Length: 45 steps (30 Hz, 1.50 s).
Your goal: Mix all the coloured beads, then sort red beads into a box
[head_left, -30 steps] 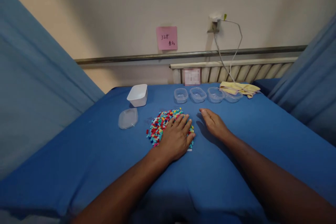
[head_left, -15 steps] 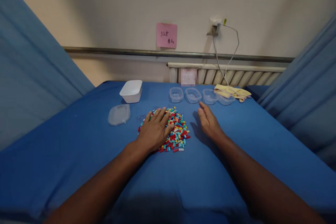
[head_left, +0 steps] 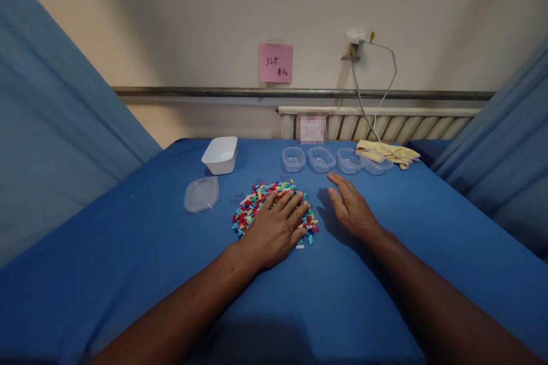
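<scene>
Resting left hand [head_left: 276, 231] on bricks [head_left: 248, 214] with open, spread grip; holding right hand [head_left: 353, 205] near their three o'clock, also with open grip.

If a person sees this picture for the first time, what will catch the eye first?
Probably the pile of small colourful pieces at the middle of the blue sheet, with the left hand spread over it. Next, the pink note on the wall above.

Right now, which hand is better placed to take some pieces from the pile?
Left, I think: the left hand is already spread over the pile. The right hand is open, but off to the pile's right side.
</scene>
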Available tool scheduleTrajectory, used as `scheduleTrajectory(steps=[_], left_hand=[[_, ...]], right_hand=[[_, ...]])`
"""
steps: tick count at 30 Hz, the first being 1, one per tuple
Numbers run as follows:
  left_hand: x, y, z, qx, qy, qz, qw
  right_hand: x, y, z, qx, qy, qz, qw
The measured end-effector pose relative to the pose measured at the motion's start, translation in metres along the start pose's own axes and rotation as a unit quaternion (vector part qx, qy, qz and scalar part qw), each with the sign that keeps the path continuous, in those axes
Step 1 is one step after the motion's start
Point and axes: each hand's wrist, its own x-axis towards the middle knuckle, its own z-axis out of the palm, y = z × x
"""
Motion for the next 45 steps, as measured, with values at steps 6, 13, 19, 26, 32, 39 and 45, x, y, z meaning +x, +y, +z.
scheduleTrajectory(steps=[6,13,19,26,32,39,45], left_hand=[[0.004,0.022,0.002,-0.026,-0.015,0.128,0.991],[0.007,0.011,0.008,-0.019,-0.018,0.093,0.995],[0.012,0.031,-0.032,-0.068,0.098,0.147,0.982],[0.004,0.003,-0.05,-0.108,0.241,0.139,0.954],[-0.018,-0.062,-0.042,-0.141,0.259,-0.002,0.956],[-0.025,-0.093,-0.028,-0.275,0.298,-0.285,0.869],[-0.024,-0.104,-0.017,-0.307,0.283,-0.306,0.856]], right_hand=[[-0.005,0.013,0.008,-0.006,-0.023,-0.014,1.0],[-0.009,0.03,0.012,-0.013,-0.012,-0.007,1.0],[-0.005,0.015,0.009,0.01,0.003,-0.011,1.0],[0.001,-0.011,0.002,0.012,-0.043,-0.009,0.999],[0.003,0.0,0.006,-0.016,-0.058,0.02,0.998],[0.038,0.047,-0.021,-0.139,0.041,0.167,0.975],[0.072,0.076,-0.032,-0.261,-0.005,0.259,0.93]])
